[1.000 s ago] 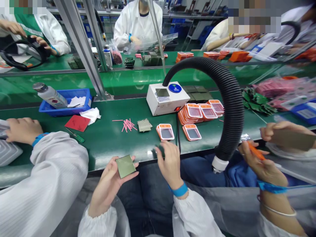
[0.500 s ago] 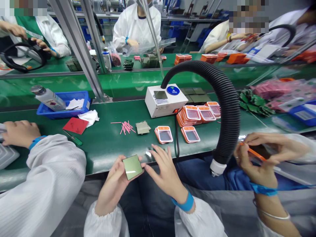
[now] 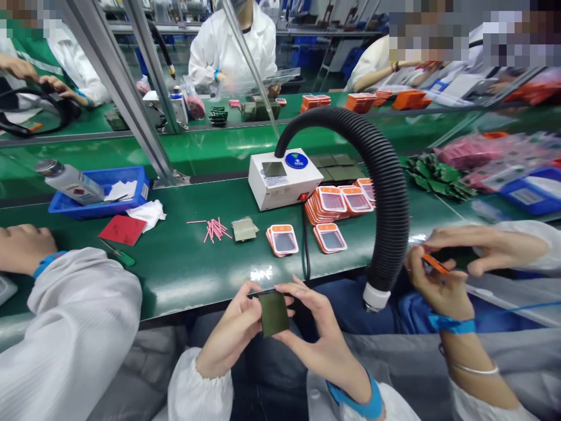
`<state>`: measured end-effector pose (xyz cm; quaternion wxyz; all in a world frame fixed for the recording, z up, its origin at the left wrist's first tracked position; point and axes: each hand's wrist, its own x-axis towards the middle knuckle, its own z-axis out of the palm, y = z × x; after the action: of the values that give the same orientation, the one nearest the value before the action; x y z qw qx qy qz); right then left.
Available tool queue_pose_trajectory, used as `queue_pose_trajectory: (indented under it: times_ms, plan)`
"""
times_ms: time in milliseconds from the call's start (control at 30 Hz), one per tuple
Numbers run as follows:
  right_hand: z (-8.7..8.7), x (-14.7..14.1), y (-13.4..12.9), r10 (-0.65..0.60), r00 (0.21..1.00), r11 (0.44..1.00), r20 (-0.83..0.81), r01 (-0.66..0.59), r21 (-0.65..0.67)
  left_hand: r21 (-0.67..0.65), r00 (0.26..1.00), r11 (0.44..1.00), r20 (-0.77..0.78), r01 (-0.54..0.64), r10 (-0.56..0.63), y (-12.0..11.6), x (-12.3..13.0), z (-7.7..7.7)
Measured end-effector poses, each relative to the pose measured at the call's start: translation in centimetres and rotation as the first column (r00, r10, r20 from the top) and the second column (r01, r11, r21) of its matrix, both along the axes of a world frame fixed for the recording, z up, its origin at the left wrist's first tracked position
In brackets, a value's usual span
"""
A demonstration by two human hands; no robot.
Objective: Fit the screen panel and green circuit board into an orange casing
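Left hand (image 3: 232,336) and right hand (image 3: 328,339) pinch glossy olive-green square panel (image 3: 274,316) — best held level, edges only (fingertips off face).

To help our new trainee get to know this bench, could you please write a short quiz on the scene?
1. What is between the left hand and right hand?
A) pink stick
B) dark green square plate
C) crumpled white tissue
2. True or false: the blue plastic tray is left of the white box.
3. Fill in: the slim tool by the red square sheet has a ___ handle.
Key: B; true; green
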<state>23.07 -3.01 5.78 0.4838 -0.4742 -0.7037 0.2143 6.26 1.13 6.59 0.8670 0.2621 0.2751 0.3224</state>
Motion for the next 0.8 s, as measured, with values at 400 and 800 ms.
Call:
queue_pose_trajectory:
  times_ms: [400, 800]
  plan:
    - [-0.4, 2.6, -2.0, -0.103, 0.994, 0.995, -0.034, 0.103, -0.007, 0.017, 0.972, 0.977, 0.099, 0.213, -0.213, 0.5, 3.0, -0.7]
    - [-0.8, 4.2, -4.7, -0.247, 0.969, 0.969, -0.004, 0.247, -0.033, 0.129, 0.969, 0.961, -0.017, 0.246, -0.246, -0.4, 4.0, -2.8]
